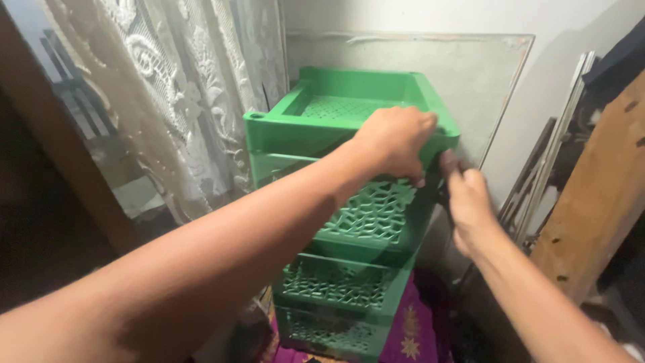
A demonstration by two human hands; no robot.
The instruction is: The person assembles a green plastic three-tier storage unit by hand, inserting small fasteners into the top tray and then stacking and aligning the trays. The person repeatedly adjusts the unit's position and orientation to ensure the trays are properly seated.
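Two hands at the top of a green plastic drawer rack (349, 202), in a corner beside a lace curtain (181, 101).

The left hand (393, 138) holds a closed grip on the top tray's front-right rim; the right hand (467, 202) touches the rack's right corner post, its grip unclear. The top tier appears seated, with two lattice-fronted drawers in place below. Glossy moulded plastic, perforated tray floor; a glass pane (470, 74) leans on the wall behind, a wooden board (598, 202) at right, purple cloth (410, 329) beneath.

left hand (393, 138) | right hand (470, 202) | both forearms bare | no sleeves, rings, or watch visible
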